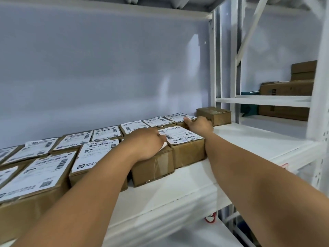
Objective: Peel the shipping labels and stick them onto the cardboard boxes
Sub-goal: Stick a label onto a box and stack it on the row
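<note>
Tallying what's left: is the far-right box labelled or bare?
Bare. The far-right box shows plain brown cardboard on top, no white label.

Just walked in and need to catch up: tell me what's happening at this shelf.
A person is labelling cardboard boxes on a white shelf. The left hand presses a white label onto a front-row box. The right hand reaches the back row's end, against the one unlabelled box; its grip is unclear. The other boxes here already carry labels.
</note>
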Available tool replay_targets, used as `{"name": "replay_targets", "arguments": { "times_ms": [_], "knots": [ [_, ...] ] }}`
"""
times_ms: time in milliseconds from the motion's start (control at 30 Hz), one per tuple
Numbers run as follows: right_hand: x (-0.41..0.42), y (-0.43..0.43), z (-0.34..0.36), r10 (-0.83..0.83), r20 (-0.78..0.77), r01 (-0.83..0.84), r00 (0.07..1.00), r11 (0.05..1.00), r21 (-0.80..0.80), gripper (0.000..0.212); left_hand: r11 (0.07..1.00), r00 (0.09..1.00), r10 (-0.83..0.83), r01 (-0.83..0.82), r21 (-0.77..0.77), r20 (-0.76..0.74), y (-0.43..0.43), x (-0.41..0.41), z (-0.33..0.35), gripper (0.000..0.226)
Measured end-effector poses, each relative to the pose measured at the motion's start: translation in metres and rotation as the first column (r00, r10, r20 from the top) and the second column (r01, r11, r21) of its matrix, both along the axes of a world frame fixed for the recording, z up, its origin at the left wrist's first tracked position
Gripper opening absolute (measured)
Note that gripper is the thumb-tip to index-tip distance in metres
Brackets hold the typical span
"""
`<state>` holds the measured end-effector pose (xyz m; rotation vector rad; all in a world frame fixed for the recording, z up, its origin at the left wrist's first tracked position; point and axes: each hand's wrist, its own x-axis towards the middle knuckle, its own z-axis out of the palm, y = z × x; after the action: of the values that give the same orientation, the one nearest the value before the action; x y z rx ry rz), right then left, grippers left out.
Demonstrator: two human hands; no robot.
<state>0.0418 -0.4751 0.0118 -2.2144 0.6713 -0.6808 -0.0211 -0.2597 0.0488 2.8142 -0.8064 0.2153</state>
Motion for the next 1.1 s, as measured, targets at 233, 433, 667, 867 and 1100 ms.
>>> {"name": "replay_targets", "arguments": {
  "times_ms": [233,433,667,867,1100],
  "knots": [
    [0.000,-0.001,-0.001,0.091,0.105,-0.100,0.990,0.991,0.089,0.067,0.991,0.989,-0.104,0.094,-0.096,-0.105,0.004,-0.006,0.004,0.054],
    [-0.001,-0.002,-0.002,0.123,0.086,-0.127,0.989,0.991,0.045,0.062,0.982,0.979,-0.181,0.184,0.033,-0.091,0.004,-0.018,0.005,0.061],
    [0.001,-0.003,-0.004,0.099,0.133,-0.118,0.986,0.981,0.151,0.068,0.984,0.974,-0.179,0.179,-0.012,-0.137,0.004,-0.020,0.006,0.073],
    [-0.002,-0.009,-0.002,0.015,0.214,-0.048,0.977,0.988,0.150,0.052,0.983,0.974,-0.182,0.182,-0.008,-0.132,0.005,-0.024,0.007,0.071],
    [-0.008,-0.034,0.014,-0.121,0.021,0.119,0.992,0.907,-0.403,0.042,0.966,0.964,-0.249,0.240,-0.092,-0.094,0.005,-0.019,0.005,0.084]
  ]
}}
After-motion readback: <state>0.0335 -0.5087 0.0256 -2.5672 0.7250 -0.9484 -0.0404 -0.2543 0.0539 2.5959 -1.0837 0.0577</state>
